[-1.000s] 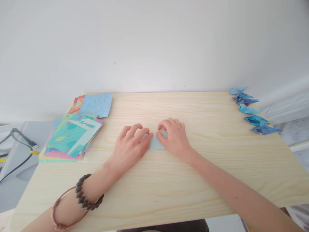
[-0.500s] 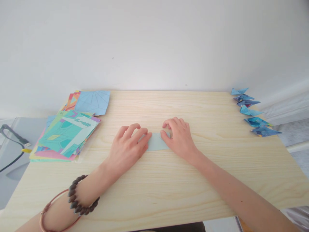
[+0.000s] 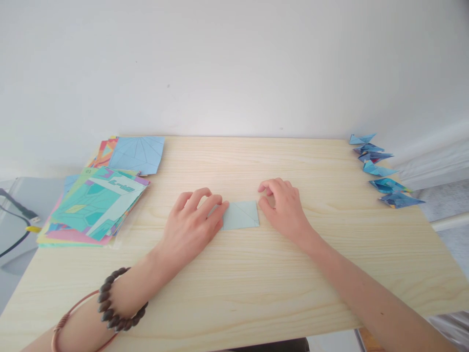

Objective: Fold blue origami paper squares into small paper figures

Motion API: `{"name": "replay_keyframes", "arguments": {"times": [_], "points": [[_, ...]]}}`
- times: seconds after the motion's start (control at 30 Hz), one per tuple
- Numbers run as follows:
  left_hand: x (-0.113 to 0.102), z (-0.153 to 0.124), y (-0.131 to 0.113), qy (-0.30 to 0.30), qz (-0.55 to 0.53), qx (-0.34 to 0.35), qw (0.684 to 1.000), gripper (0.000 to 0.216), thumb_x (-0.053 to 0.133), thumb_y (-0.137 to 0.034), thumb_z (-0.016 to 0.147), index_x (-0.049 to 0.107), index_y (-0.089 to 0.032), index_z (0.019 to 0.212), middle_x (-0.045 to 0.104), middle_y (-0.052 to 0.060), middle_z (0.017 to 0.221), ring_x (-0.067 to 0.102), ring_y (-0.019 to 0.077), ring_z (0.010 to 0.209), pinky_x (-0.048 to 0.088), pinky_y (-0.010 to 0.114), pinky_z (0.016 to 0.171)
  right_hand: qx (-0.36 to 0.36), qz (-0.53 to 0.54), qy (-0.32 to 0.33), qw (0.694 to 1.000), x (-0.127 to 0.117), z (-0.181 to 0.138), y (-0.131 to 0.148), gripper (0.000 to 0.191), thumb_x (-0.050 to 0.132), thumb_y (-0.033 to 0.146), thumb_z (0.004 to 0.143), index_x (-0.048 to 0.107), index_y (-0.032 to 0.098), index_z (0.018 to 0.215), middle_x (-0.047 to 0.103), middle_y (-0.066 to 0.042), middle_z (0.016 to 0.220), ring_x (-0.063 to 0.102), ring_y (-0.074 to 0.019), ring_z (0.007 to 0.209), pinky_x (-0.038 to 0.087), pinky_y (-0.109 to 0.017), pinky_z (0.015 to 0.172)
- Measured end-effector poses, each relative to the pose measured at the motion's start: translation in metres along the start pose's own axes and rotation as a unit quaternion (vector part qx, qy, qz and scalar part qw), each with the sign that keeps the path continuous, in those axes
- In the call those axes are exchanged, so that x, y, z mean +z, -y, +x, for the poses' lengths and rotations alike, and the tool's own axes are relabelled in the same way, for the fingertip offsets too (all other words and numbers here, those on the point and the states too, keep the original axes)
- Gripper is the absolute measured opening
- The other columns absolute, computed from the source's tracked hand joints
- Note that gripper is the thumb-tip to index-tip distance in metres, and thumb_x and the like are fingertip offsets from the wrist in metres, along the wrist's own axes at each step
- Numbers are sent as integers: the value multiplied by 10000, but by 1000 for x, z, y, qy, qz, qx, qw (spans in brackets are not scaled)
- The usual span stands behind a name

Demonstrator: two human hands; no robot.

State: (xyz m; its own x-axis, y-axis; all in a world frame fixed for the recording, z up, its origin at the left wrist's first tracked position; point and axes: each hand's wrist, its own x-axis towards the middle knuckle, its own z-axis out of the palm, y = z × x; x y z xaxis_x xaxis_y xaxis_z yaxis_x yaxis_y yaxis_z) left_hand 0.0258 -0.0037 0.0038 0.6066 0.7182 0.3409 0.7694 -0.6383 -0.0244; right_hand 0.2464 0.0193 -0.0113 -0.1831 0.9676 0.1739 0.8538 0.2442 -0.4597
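A small pale blue folded paper (image 3: pixel 241 215) with thin crease lines lies flat on the wooden table. My left hand (image 3: pixel 196 217) holds its left part down, thumb and bent fingers at that end, and hides some of it. Just off the paper's right edge is my right hand (image 3: pixel 282 205), its thumb and curled index finger apart with nothing between them. A dark beaded bracelet (image 3: pixel 106 300) circles my left wrist.
A stack of coloured printed paper sheets (image 3: pixel 98 205) lies at the left, a blue creased sheet (image 3: pixel 137 154) behind it. Several folded blue paper figures (image 3: pixel 379 169) line the right edge. A black cable (image 3: pixel 22 210) lies beyond the left edge. A white wall (image 3: pixel 234 68) stands behind.
My right hand has moved right, off the folded paper, uncovering its right end. My left hand stays on the paper; the whole view has shifted slightly.
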Motion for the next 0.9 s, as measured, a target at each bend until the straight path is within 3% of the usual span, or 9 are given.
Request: {"name": "replay_keyframes", "arguments": {"times": [0.27,0.47,0.67,0.9], "points": [[1,0,2,3,19,1,1000,260,515,-130,794,603,-213,1025,621,51,979,518,257,987,397,376,745,-12,71,-13,997,4,6,12,110,461,218,803,499,219,905,547,-32,874,509,-186,829,343,-356,786],[-1,1,1,1,18,-9,1000,273,511,-139,797,602,-239,1035,598,56,940,501,253,963,383,374,741,-49,11,19,999,15,13,35,112,502,311,811,527,221,874,543,-40,884,470,-217,873,325,-359,779],[0,0,1,30,8,-13,999,324,508,-151,810,577,-264,1106,570,57,902,487,244,919,371,372,730,-65,-11,40,997,13,12,33,111,484,287,824,510,219,908,537,-41,910,445,-214,860,312,-354,760],[0,1,1,24,8,-18,1000,321,534,-149,789,592,-256,1086,568,52,880,484,244,894,368,367,716,-70,-14,61,996,12,12,33,125,475,283,831,501,216,934,530,-36,939,437,-213,879,303,-355,778]]}}
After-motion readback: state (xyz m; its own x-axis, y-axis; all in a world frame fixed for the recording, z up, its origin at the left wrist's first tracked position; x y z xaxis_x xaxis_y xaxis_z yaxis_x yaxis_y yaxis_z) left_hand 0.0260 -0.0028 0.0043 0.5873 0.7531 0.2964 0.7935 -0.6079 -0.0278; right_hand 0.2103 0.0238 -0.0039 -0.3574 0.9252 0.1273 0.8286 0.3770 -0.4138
